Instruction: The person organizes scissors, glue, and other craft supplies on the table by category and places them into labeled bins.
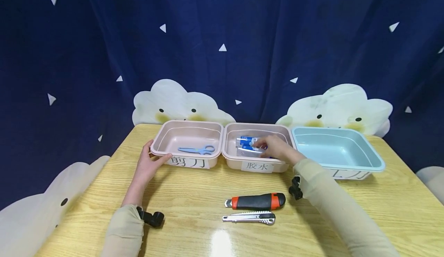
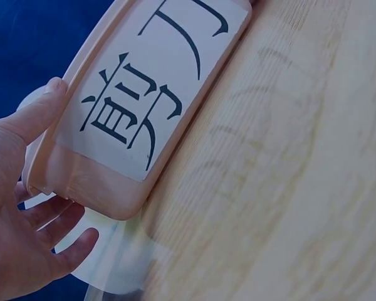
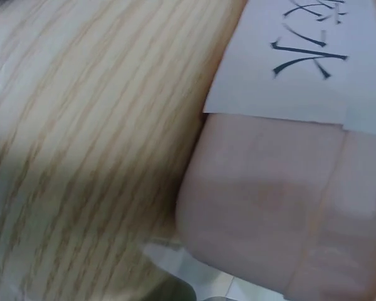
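Inside the middle bin [image 1: 233, 163] lie blue packs [image 1: 247, 148]; our right hand [image 1: 276, 148] bends over them — pinch or touch, we cannot tell. Our left hand [image 1: 150, 165] grips the left bin [image 1: 187, 130]. We judge placing underway; next, release, then reach for the knives [image 1: 256, 202].

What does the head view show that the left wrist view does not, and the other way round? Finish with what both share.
Only the head view: the right hand at the blue-and-clear packs, the blue scissors, the light-blue bin, the black-and-red cutter and the silver cutter.

Only the left wrist view: fingertips of the left hand below the rim of the left pink bin.

Both: that hand at that bin, the bin's paper label, the wooden table and the dark blue backdrop.
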The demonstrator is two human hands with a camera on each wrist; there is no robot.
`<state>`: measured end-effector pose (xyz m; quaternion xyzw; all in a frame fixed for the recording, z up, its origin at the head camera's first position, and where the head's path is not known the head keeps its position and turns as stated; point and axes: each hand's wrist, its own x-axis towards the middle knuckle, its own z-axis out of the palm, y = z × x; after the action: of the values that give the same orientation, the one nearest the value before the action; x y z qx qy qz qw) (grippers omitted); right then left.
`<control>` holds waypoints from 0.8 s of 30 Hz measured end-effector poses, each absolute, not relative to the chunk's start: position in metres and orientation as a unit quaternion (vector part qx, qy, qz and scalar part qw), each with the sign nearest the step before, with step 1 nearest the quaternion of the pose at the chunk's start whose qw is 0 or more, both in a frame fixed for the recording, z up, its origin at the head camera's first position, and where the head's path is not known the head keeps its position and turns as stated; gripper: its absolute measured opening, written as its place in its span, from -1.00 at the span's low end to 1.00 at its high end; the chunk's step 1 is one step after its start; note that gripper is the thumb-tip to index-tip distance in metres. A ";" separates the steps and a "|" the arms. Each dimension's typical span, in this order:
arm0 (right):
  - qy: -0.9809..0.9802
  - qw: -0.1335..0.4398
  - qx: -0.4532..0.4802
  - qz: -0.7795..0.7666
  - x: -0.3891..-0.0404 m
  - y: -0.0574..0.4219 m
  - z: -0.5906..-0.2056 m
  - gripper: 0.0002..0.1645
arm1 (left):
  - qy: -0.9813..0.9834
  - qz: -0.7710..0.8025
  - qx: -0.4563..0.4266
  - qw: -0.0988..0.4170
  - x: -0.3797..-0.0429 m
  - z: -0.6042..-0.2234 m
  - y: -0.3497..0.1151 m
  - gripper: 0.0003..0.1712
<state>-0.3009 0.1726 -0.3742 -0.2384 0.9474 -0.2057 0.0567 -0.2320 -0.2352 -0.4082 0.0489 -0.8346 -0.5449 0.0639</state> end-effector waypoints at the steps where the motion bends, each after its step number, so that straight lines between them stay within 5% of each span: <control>1: 0.949 0.058 -0.232 -0.207 -0.300 0.173 -0.372 -0.55 | -0.835 -0.545 0.049 0.064 -0.232 -0.408 -0.235 0.06; 24: 0.930 -0.022 -0.264 -0.256 -0.257 0.190 -0.350 -0.77 | -0.841 -0.536 0.046 0.060 -0.231 -0.408 -0.234 0.08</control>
<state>-0.2567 0.1896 -0.3497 -0.2640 0.9297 -0.2559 -0.0219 -0.2313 -0.2342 -0.4077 0.0457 -0.8409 -0.5359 0.0604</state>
